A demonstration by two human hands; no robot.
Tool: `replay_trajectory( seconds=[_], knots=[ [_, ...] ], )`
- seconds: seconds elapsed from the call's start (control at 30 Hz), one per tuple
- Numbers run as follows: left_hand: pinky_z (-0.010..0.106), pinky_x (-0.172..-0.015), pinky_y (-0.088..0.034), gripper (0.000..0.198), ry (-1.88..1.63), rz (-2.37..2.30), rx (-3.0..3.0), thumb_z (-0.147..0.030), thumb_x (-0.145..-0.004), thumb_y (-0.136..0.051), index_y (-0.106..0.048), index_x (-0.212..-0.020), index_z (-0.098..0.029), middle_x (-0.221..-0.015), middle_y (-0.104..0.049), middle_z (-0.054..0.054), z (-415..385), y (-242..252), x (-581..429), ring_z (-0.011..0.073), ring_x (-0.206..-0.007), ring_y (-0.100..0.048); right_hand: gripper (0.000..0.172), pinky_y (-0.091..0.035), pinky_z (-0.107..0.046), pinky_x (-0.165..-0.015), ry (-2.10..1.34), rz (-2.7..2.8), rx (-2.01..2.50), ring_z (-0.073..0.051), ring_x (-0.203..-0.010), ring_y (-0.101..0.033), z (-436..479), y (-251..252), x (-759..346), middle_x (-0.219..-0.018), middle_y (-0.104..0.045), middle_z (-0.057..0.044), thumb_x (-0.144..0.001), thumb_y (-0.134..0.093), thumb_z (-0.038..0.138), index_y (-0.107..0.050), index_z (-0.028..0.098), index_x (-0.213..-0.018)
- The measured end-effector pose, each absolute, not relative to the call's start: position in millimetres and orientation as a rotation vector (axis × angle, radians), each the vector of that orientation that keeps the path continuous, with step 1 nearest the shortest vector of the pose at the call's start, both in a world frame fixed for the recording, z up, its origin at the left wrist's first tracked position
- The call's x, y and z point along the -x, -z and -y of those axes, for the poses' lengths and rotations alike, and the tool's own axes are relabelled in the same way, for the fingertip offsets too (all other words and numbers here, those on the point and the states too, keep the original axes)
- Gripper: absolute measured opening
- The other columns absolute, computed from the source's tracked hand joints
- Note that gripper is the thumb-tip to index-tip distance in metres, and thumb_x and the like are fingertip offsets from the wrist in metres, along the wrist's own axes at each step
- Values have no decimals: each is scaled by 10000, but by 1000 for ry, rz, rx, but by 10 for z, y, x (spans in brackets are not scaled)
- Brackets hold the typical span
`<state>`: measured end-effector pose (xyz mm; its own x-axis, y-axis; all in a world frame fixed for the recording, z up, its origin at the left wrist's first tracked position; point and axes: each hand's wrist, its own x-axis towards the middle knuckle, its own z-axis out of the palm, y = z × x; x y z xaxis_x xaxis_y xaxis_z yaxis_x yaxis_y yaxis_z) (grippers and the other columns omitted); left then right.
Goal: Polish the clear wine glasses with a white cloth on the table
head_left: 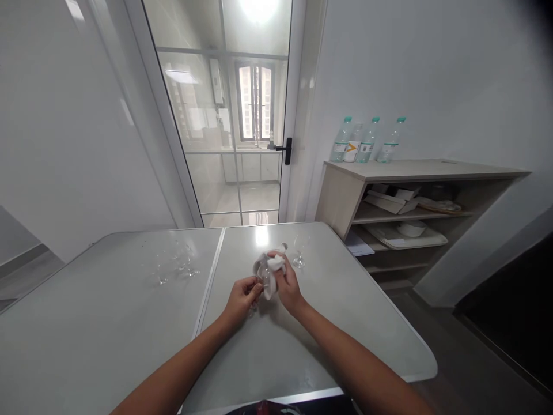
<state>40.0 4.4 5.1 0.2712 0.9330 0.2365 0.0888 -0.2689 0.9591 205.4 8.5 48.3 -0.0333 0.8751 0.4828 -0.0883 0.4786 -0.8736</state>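
Note:
Over the middle of the table (pixel 337 328), my left hand (pixel 241 300) pinches the stem of a clear wine glass (pixel 265 273), which is held tilted. My right hand (pixel 287 283) is closed on a white cloth (pixel 275 264) and presses it to the glass bowl. Part of the cloth hangs down beside the bowl. Just beyond my right hand, another stemmed glass (pixel 298 259) stands upright on the table. Several more clear stemmed glasses (pixel 186 266) stand in a group on the left half. Their thin outlines are hard to separate.
A metal seam (pixel 210 276) divides the tabletop. To the right, a wooden shelf unit (pixel 423 168) carries plastic bottles (pixel 368 141) on top and holds boxes, a tray (pixel 432 239) and a bowl (pixel 411 229). Behind the table is a glass door (pixel 259 190) with a black handle (pixel 288 151).

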Motion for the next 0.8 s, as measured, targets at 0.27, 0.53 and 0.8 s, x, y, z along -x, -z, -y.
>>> replay_trajectory(
  seconds=[0.27,0.53,0.8],
  knots=[
    [256,-547,-338,259,-1150,-1246,-2325,-243,-914,-565,-593,-672,-156,-602,-611,34,-43,37,-315,129,-540,-514,192,-342,-478,-980,-74,2224,884,-314,-1027,-559,-134,-485,-2138,-1005,-689,-118,-840,-627,236,-700,224,-1017],
    [287,-563,-354,160,-1063,-1124,-2985,-196,-948,-551,-620,-805,-181,-657,-633,44,-3,-32,-243,167,-592,-585,250,-237,-275,-563,-701,1866,1104,-120,-542,-333,-279,-399,-2152,-534,-423,35,-787,-624,243,-531,199,-559],
    [263,-579,-347,227,-1116,-1130,-2560,-270,-966,-565,-618,-769,-170,-640,-608,21,-3,-62,-208,132,-572,-526,277,-277,-243,-529,-1451,1275,809,-103,-546,-399,-297,-458,-2192,-584,-485,45,-745,-758,389,-620,166,-657]
  ],
)
